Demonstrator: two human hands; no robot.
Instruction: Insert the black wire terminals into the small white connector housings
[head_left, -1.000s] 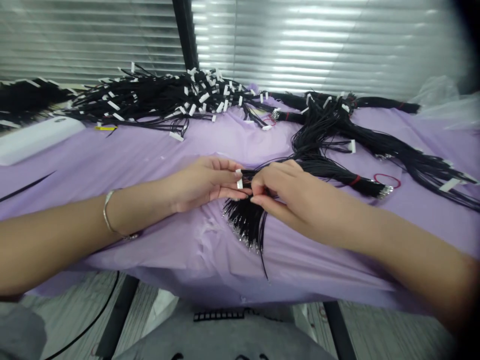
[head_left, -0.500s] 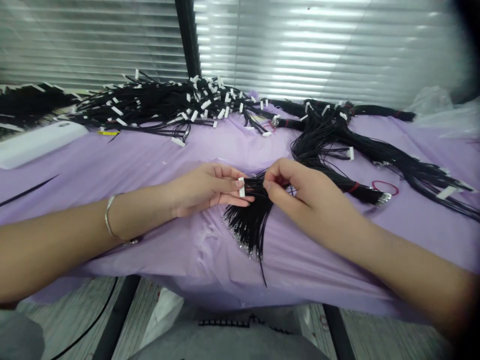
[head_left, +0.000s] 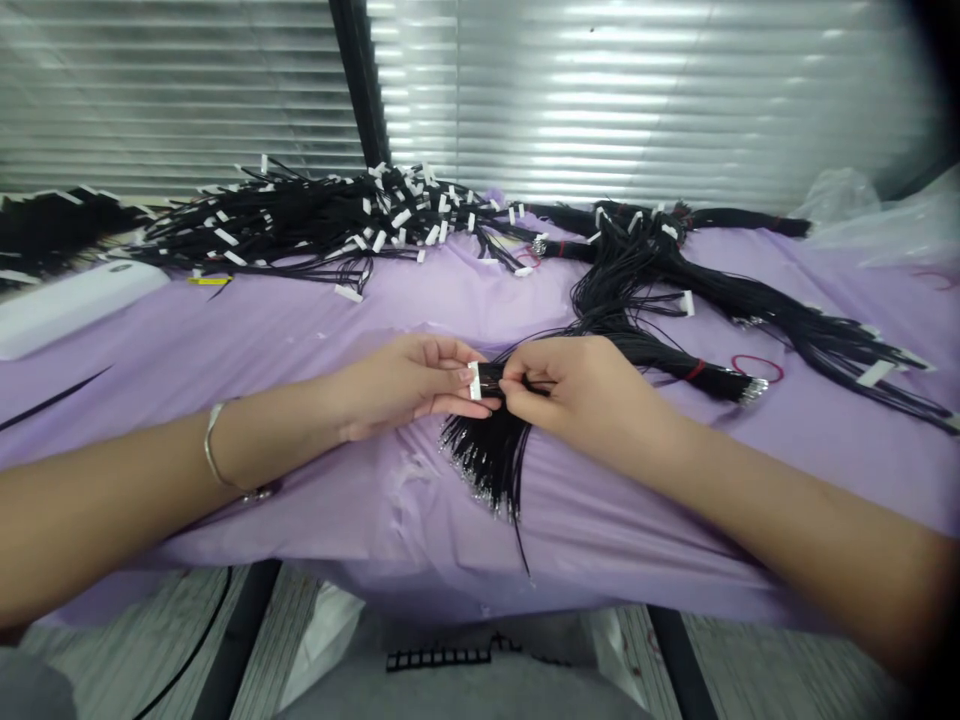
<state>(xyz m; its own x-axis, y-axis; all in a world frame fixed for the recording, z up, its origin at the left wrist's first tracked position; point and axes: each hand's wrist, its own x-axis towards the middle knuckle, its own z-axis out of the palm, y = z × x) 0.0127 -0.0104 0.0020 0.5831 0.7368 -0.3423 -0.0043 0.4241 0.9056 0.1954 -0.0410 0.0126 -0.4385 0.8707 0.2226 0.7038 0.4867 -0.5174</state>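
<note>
Between the thumb and fingers of my left hand [head_left: 427,385] is a white connector [head_left: 474,381], with black wires running out of its right side. My right hand [head_left: 555,380] is closed just right of the connector, its thumb and forefinger pinched on one of the black wires near the housing. Below both hands, a fan of loose black wires [head_left: 487,455] with silvery crimped ends spreads over the purple sheet. Exactly how the wire's end sits at the connector is too small to make out.
A heap of black wire harnesses [head_left: 300,220] with white connectors lies along the back of the purple-covered table [head_left: 300,510]. More wire bundles [head_left: 720,270] stretch right, near a red rubber band [head_left: 757,368]. A white case [head_left: 82,300] is at left, clear plastic [head_left: 885,220] at far right.
My right hand has moved left, closer to the connector, and its fingers now pinch nearer the housing. My left hand keeps its hold on the connector. The view has shifted slightly.
</note>
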